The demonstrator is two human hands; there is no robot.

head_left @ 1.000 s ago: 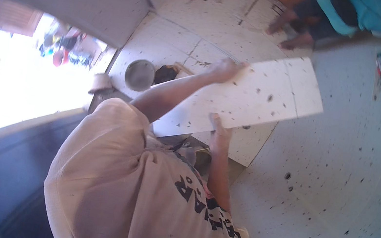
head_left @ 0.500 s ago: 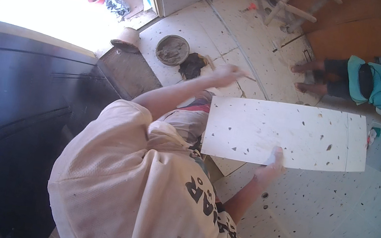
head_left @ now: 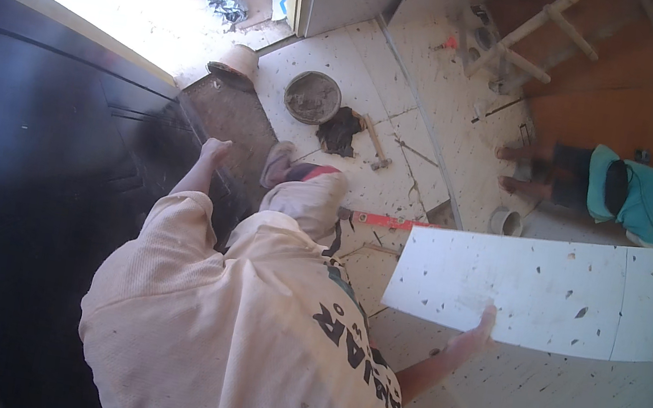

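Note:
A large white speckled tile (head_left: 533, 290) is held flat above the floor at the right. My right hand (head_left: 482, 322) grips its near edge from below, thumb on top. My left hand (head_left: 215, 150) is off the tile, stretched out to the left beside the dark door (head_left: 37, 161), holding nothing, its fingers loosely apart. My cream shirt (head_left: 239, 335) fills the lower middle, with one knee (head_left: 315, 194) bent forward over the tiled floor.
A round pan of mortar (head_left: 313, 96), a dark mortar lump (head_left: 341, 132), a hammer (head_left: 375, 145) and an orange level (head_left: 383, 221) lie on the floor ahead. Another person in a teal top (head_left: 639, 200) sits at the right. A wooden frame (head_left: 538, 33) stands behind.
My left hand has let go of the tile's far edge and swung left toward the door. The tile, now held by my right hand alone, has shifted right.

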